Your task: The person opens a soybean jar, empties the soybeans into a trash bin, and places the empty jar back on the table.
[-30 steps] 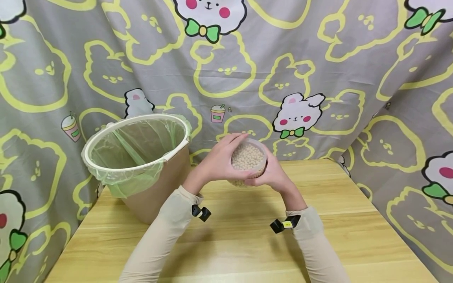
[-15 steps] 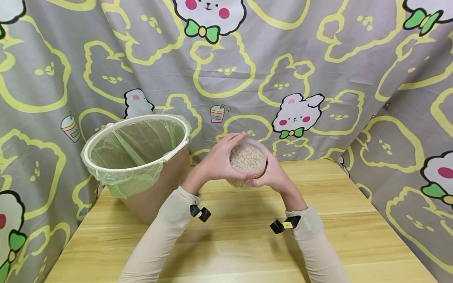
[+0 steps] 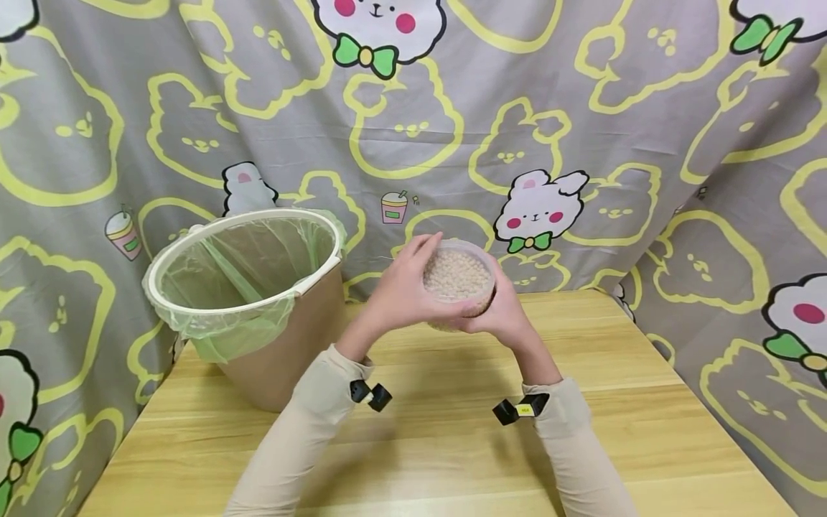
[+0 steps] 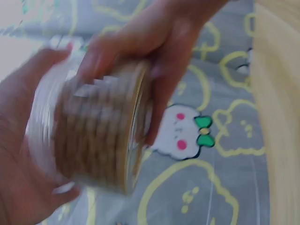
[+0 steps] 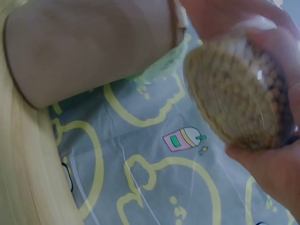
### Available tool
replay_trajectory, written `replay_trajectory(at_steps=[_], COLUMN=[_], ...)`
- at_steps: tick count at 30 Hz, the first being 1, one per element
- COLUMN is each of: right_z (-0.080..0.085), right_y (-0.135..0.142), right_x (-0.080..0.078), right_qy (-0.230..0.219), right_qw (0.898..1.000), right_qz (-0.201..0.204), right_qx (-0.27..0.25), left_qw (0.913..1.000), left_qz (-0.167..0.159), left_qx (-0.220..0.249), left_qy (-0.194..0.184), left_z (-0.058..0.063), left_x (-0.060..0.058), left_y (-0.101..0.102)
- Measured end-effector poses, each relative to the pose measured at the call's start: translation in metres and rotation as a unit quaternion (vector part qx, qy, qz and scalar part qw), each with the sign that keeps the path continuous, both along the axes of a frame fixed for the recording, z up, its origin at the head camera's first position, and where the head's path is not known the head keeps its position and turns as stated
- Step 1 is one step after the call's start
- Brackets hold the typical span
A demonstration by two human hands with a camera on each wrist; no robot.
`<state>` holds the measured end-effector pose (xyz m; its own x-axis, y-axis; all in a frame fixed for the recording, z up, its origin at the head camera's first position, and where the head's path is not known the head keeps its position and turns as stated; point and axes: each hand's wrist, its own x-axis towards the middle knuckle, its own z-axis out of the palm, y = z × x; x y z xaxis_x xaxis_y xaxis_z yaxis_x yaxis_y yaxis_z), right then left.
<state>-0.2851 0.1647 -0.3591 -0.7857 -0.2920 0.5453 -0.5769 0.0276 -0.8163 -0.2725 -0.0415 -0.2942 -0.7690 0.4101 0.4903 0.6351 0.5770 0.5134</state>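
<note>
- Above the pale yellow wood-grain surface (image 3: 633,380), one round, clear plastic container (image 3: 474,250) is held up in the air, filled with many small, round, beige pellets (image 3: 455,276), too many to count; its top tilts toward the head camera.
- Two hands are on it: the left hand (image 3: 408,287) and the right hand (image 3: 507,309), both in cream sleeves, with two small black wrist cameras (image 3: 370,395), one at each cuff.
- One tall brown bin (image 3: 310,345) with a white rim stands on the surface at the person's left, near the left hand but apart from the container; a translucent green plastic liner (image 3: 242,334) folds over its rim.
- A grey cloth curtain (image 3: 601,143) printed with yellow outlines and white rabbits hangs behind.
- The hands cover parts of the container's sides.
- The left hand's fingers, spread wide, curl round the container's left side, thumb across its near side.
- The right hand's fingers curl round the opposite side, also wide, thumb low on the near side.
</note>
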Motion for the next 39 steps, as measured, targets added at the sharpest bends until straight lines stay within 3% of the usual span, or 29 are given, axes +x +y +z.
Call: replay_trajectory(at_steps=[5, 7, 9, 17, 25, 33, 39], right_z=[0.000, 0.000, 0.000, 0.002, 0.002, 0.002, 0.000], right_y=[0.006, 0.006, 0.005, 0.001, -0.001, -0.004, -0.005], right_x=[-0.004, -0.004, -0.003, -0.002, 0.001, 0.003, 0.002], right_qy=[-0.009, -0.013, -0.019, -0.006, -0.006, -0.012, -0.018], right_qw=[0.995, 0.994, 0.993, 0.997, 1.000, 0.998, 0.998], right_qz=[0.089, 0.102, 0.107, 0.063, -0.009, -0.049, -0.056], right_qx=[-0.037, -0.038, -0.038, -0.035, -0.027, -0.025, -0.026], left_qw=[0.9886, 0.9844, 0.9836, 0.9918, 0.9913, 0.9832, 0.9667], left_qz=[-0.140, -0.162, -0.165, -0.096, -0.016, 0.065, 0.102], left_qx=[0.036, 0.038, 0.040, 0.078, 0.128, 0.168, 0.222], left_qy=[-0.043, -0.056, -0.062, -0.030, -0.023, 0.032, 0.076], left_z=[0.005, 0.006, 0.004, -0.004, -0.014, -0.023, -0.026], left_x=[-0.014, -0.018, -0.019, -0.012, -0.004, 0.003, 0.006], left_y=[-0.018, -0.021, -0.022, -0.013, 0.003, 0.020, 0.028])
